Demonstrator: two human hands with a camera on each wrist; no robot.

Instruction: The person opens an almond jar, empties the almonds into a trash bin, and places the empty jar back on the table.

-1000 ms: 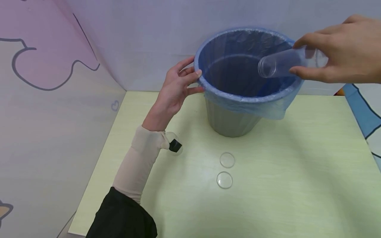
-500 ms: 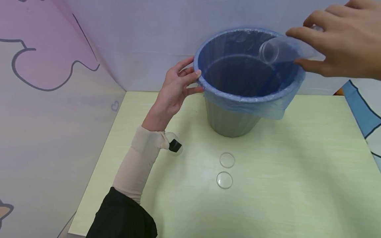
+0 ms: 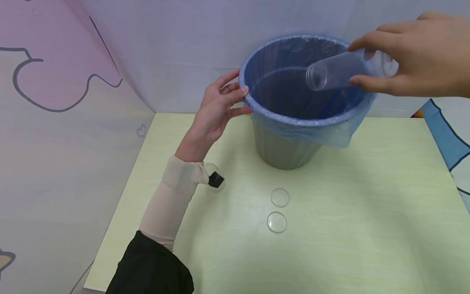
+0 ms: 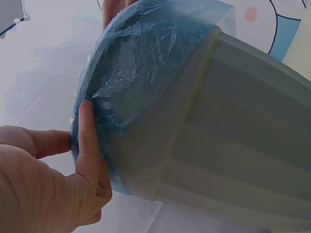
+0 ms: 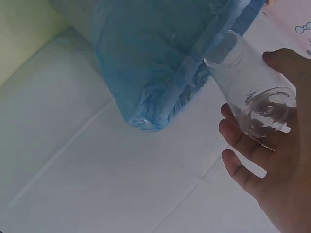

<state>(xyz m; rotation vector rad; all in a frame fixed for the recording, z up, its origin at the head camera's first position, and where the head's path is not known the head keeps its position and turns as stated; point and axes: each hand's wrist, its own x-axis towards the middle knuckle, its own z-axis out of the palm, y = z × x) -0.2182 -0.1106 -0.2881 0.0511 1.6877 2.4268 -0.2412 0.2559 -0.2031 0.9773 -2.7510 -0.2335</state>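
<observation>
A grey trash can [image 3: 286, 149] stands at the back of the table, lined with a blue plastic bag [image 3: 312, 131] folded over its rim. My left hand [image 3: 216, 108] grips the rim at the left, thumb and fingers on either side of the lined edge. Over the right part of the opening, my right hand [image 3: 422, 59] holds a clear plastic jar [image 3: 338, 71] between thumb and fingers. The jar lies nearly sideways, its uncapped mouth pointing left and slightly down into the can. In the right wrist view, the jar's round base [image 5: 269, 111] faces the palm; no contents show.
Two clear round discs [image 3: 280, 198] lie on the pale table [image 3: 367, 228] in front of the can. More clear round shapes [image 3: 211, 168] show beside the left wrist, partly behind a small black block [image 3: 216, 179]. A white wall [image 3: 191, 49] rises behind.
My right hand rose and tipped the jar more, then came back down and left, its mouth now further over the can. The left hand stays on the rim.
</observation>
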